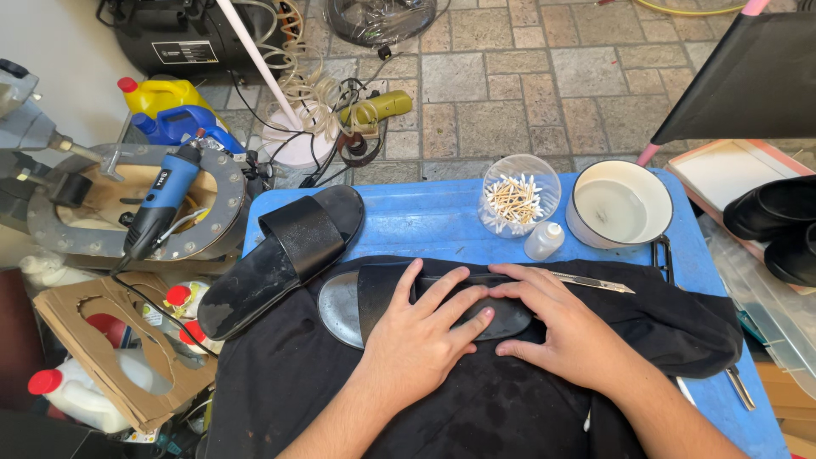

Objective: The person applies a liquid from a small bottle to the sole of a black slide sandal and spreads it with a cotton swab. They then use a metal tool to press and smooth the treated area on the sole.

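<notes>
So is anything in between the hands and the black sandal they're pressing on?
No. Both the left hand and the right hand lie straight on the black sandal, which rests on the black cloth. Nothing visible sits between them.

Cotton swabs (513,201) — water bowl (619,210).

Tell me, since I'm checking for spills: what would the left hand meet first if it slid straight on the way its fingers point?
Probably the utility knife beyond the black sandal under the left hand; farther on, the small plastic bottle.
</notes>
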